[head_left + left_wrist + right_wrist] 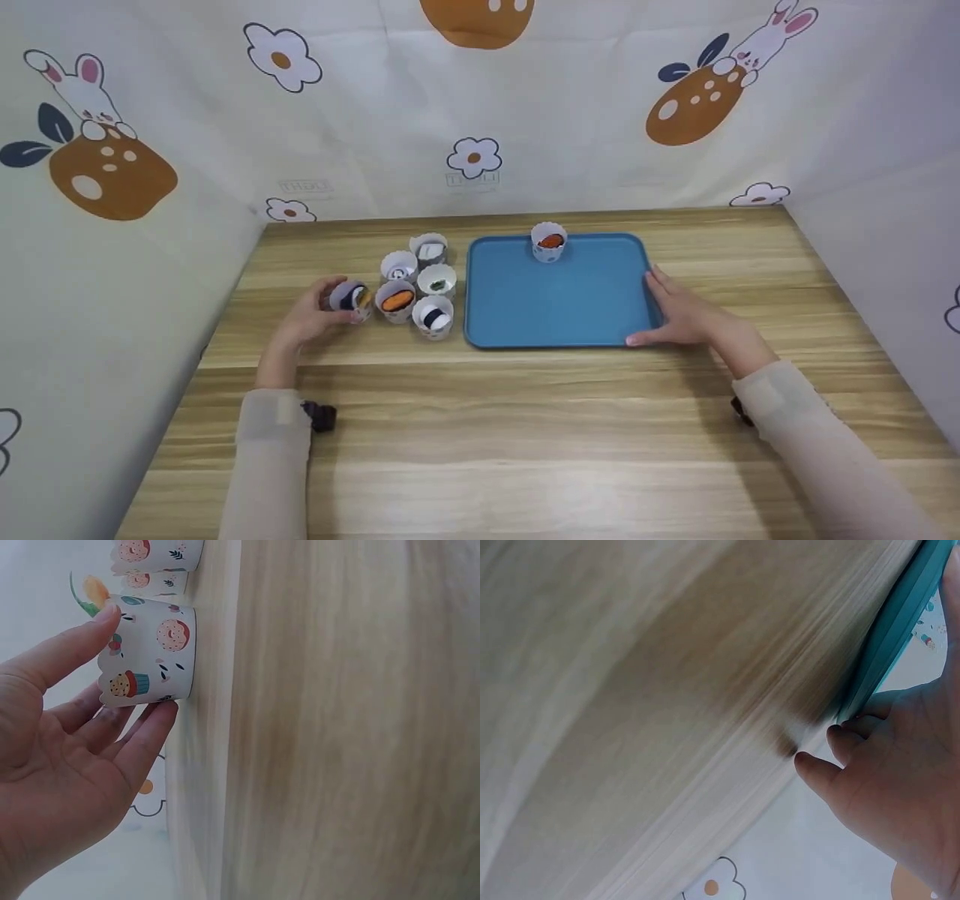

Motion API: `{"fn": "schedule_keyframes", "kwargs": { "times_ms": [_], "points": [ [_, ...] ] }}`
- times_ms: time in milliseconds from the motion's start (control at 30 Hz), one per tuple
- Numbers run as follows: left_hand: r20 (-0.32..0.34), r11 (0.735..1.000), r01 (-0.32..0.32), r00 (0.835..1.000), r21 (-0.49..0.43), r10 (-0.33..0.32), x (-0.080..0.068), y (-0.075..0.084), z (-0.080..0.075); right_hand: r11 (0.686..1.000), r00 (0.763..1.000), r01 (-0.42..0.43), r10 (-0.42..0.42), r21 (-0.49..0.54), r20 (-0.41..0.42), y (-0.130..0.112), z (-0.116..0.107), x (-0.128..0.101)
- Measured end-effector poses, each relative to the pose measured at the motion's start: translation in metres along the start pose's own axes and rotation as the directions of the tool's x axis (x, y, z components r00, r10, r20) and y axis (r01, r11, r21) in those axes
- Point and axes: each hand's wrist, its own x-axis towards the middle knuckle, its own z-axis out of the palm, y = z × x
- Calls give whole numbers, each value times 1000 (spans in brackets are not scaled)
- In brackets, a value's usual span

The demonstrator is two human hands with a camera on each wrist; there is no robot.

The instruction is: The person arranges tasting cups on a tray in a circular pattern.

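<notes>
Fingers and thumb of the left hand (311, 319) are curling around a paper cup (349, 298) standing on the table (525, 435), just left of five more cups (417, 281). The right hand (679, 315) is resting, fingers fairly straight, against the tray's (555, 300) right edge; another cup (548, 241) is sitting at the tray's far edge.

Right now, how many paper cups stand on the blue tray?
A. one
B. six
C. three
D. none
A. A single paper cup with an orange piece inside stands near the far rim of the blue tray; the other cups sit on the table to its left.
</notes>
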Motion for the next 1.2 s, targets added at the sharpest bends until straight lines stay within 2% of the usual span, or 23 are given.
{"fn": "schedule_keyframes", "kwargs": {
  "times_ms": [100,333,467,967,1100,1200],
  "points": [
    [-7,1000,5,1000,10,-5,1,-1,0,1000,1000,5,-5,0,-6,0,1,1],
    [-39,999,-44,998,15,45,2,-5,2,1000,1000,15,-15,18,-6,1,1,2],
    [-46,998,-47,998,29,49,2,-4,3,1000,1000,8,-8,25,-2,1,1,1],
    [-62,999,14,998,42,-11,3,-2,6,1000,1000,4,-3,23,-8,1,1,0],
    [-74,999,12,997,39,-9,2,-2,7,1000,1000,-4,4,21,-6,0,0,0],
    [-90,999,-20,996,50,25,2,-2,8,1000,1000,7,-7,17,-12,0,0,1]
  ]
}}
